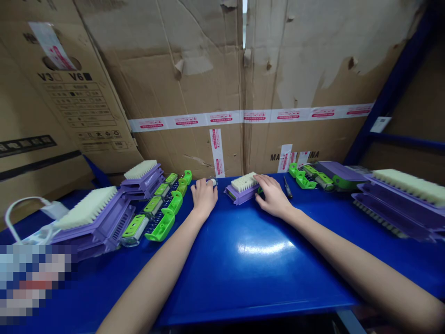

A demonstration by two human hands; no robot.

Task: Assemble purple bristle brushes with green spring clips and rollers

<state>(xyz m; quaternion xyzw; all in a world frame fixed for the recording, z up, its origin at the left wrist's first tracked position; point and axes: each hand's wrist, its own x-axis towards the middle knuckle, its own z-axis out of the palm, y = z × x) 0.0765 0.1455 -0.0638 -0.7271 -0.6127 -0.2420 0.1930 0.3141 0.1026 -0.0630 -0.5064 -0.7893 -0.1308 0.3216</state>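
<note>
In the middle of the blue table lies a purple plastic brush head (243, 188) with cream bristles facing up. My right hand (273, 195) is at its right end, fingers over the bristle edge and thumb on the near side. A bit of green shows under that hand. My left hand (204, 197) is to the left, apart from the brush head, with its fingers curled down around a small whitish and dark thing (213, 181). The fingers mostly hide it, so its kind is unclear. Just right of my right hand lies a dark, slim screwdriver-like tool (288, 187).
Purple brush heads (93, 213) are stacked at the left, beside a row of green clips and clear-sided green parts (153, 206). More green parts (313, 176) and purple brush heads (399, 199) lie right. A white cable (14, 204) is far left. Cardboard (187, 93) walls the back.
</note>
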